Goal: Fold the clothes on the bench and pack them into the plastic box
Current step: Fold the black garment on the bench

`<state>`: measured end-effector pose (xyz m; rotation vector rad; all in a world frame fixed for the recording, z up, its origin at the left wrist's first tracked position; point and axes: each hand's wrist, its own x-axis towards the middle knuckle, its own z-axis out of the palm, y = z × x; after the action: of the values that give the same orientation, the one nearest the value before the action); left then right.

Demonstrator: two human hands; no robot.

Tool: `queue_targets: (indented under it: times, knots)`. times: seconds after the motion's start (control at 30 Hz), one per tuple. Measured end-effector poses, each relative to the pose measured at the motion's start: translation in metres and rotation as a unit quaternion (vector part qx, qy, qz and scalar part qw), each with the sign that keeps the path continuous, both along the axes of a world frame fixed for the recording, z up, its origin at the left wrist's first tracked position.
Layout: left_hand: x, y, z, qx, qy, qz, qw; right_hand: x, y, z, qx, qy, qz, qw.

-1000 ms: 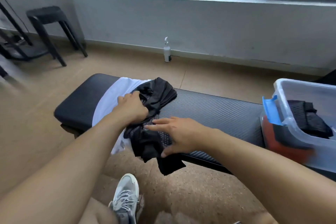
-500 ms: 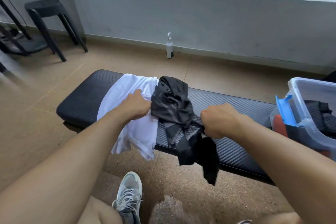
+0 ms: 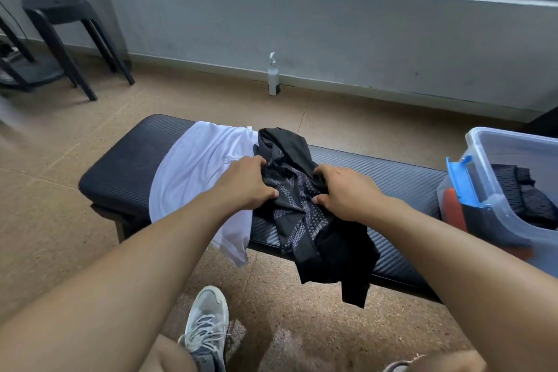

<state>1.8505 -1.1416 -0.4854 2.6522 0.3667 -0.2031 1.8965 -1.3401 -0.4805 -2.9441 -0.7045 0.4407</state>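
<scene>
We see the black garment (image 3: pixel 297 199) lying crumpled across the middle of the bench (image 3: pixel 392 181), its lower part hanging over the near edge. Our left hand (image 3: pixel 246 186) grips its left side with curled fingers; our right hand (image 3: pixel 342 193) grips its right side, fingers curled into the cloth. A white shirt (image 3: pixel 199 172) lies on the bench just left of the black garment, touching it, one end draped over the near edge. The plastic box (image 3: pixel 510 148) stands at the right end of the bench, open, with a blue latch (image 3: pixel 459 178), and holds dark folded clothes (image 3: pixel 522 193). A spray bottle (image 3: pixel 273 77) stands by the wall
</scene>
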Motion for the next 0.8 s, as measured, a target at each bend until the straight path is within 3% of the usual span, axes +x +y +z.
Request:
queue_targets:
  times: [0.13, 0.3, 0.4, 0.5, 0.67, 0.8]
  knots:
    - [0.001, -0.001, -0.001, -0.001, -0.024, 0.028, 0.999, -0.008, 0.002, 0.014, -0.09, 0.017, 0.065, 0.994]
    - [0.005, -0.006, -0.004, -0.015, -0.047, 0.026, 0.998, -0.03, -0.008, 0.028, -0.18, 0.129, 0.1, 0.97]
    - [0.005, -0.013, 0.0, -0.051, -0.036, 0.031, 0.998, -0.029, -0.015, 0.033, -0.146, 0.09, 0.056, 0.984]
    - [0.001, -0.022, 0.002, -0.104, 0.054, 0.008, 0.993, -0.027, -0.021, 0.042, -0.1, 0.048, 0.006, 0.994]
    - [0.0, -0.03, -0.002, 0.012, 0.079, -0.057, 0.995, -0.024, -0.029, 0.043, -0.017, 0.068, -0.023, 0.997]
    - [0.005, -0.033, -0.003, -0.009, 0.029, -0.035, 0.999, -0.022, -0.035, 0.044, 0.064, 0.098, -0.057, 0.991]
